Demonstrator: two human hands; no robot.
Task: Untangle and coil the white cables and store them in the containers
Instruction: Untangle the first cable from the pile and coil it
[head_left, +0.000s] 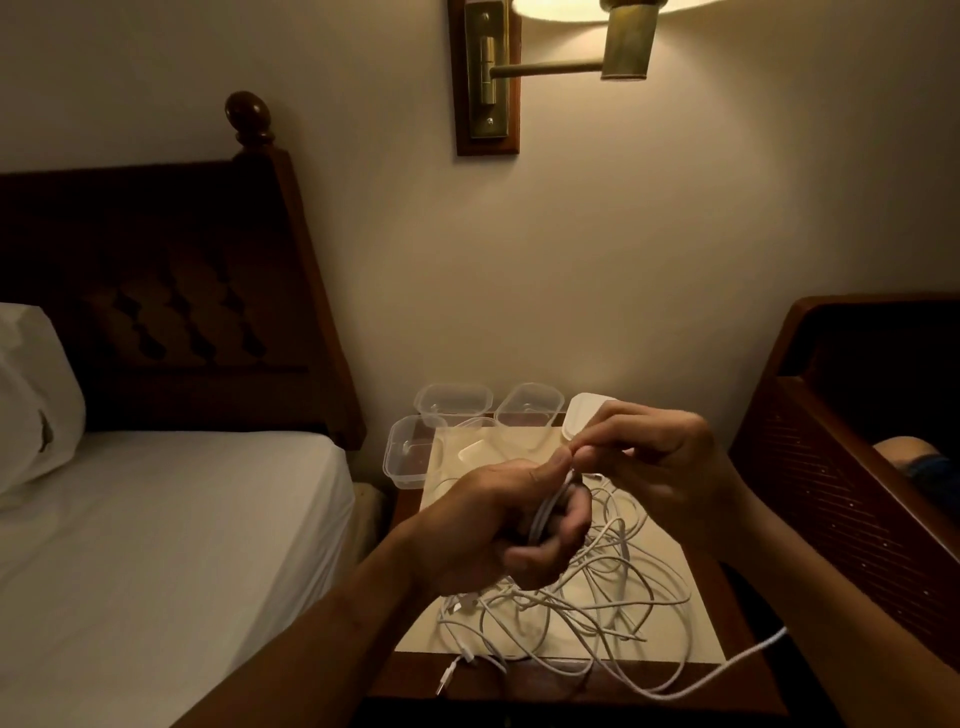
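Well, the left hand (498, 525) grips a half-wound coil (548, 512) of white cable, the right hand (660, 457) pinching its strand; tugging hard could tighten knots in the tangle (597, 587) on the desk (415, 636) or drag it off the edge.

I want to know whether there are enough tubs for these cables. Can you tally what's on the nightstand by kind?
Clear containers: 4, one partly hidden
White lid-like piece: 1
White cables: 1 tangle; the separate cables are too knotted to count
Total: 6, taking the tangle as one
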